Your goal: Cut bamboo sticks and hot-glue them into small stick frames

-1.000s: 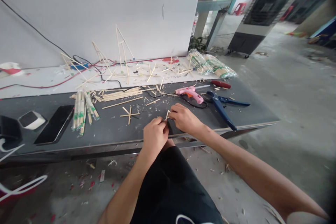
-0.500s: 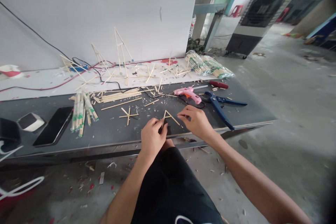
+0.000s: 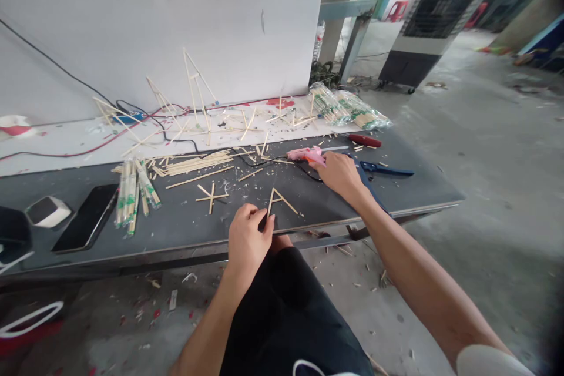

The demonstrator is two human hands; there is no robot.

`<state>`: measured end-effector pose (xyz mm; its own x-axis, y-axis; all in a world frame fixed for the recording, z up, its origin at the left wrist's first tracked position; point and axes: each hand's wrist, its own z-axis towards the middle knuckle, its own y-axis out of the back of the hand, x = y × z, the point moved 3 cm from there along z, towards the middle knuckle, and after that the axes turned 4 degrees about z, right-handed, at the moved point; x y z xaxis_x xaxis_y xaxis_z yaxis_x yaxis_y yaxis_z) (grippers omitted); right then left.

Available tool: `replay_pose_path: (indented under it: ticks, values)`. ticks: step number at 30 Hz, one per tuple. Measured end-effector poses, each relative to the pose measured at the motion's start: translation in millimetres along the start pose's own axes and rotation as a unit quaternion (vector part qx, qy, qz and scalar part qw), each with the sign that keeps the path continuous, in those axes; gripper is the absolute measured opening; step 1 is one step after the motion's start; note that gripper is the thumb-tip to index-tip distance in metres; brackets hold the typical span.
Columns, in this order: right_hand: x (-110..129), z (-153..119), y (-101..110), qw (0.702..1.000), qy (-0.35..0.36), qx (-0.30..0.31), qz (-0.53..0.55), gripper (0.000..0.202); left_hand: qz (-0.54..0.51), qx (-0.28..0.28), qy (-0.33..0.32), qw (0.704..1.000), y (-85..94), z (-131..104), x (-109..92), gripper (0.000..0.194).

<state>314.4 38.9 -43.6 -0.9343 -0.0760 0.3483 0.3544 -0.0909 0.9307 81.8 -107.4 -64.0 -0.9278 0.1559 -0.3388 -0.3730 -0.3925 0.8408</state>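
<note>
pinching pale wooden a-shaped stick frame (image 3: 277, 200), seemingly joined already, at near centre with left hand (image 3: 247, 232); partly covering pink plastic glue gun (image 3: 303, 153) with right hand (image 3: 340, 174); cannot tell grip there or remaining steps.

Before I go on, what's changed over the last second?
The right hand let go of the stick A and moved right and forward onto the glue gun. The left hand still holds the stick A; the cutter and phone stayed put.
</note>
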Motion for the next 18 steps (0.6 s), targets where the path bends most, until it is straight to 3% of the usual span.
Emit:
replay_pose_path:
  ticks: [4,9,14,18]
  values:
    - [-4.9,-16.8,9.0,0.989,-0.006,-0.064,0.130,0.033,-0.004,0.000,-0.002,1.000,2.6,-1.4,1.4,0.016]
    - [-6.2,-41.6,28.4,0.927,0.027,-0.102,0.360,0.041,-0.023,0.003,0.001,1.000,6.1,-2.3,5.7,0.014]
    - [3.9,-54.7,35.6,0.907,0.038,-0.137,0.396,0.031,-0.005,-0.017,-0.015,1.000,4.5,-3.4,7.9,0.020]
    - [14.7,-59.8,29.3,0.910,0.094,-0.074,0.398,0.024,0.025,-0.036,-0.011,0.999,5.3,-1.9,7.3,0.023]
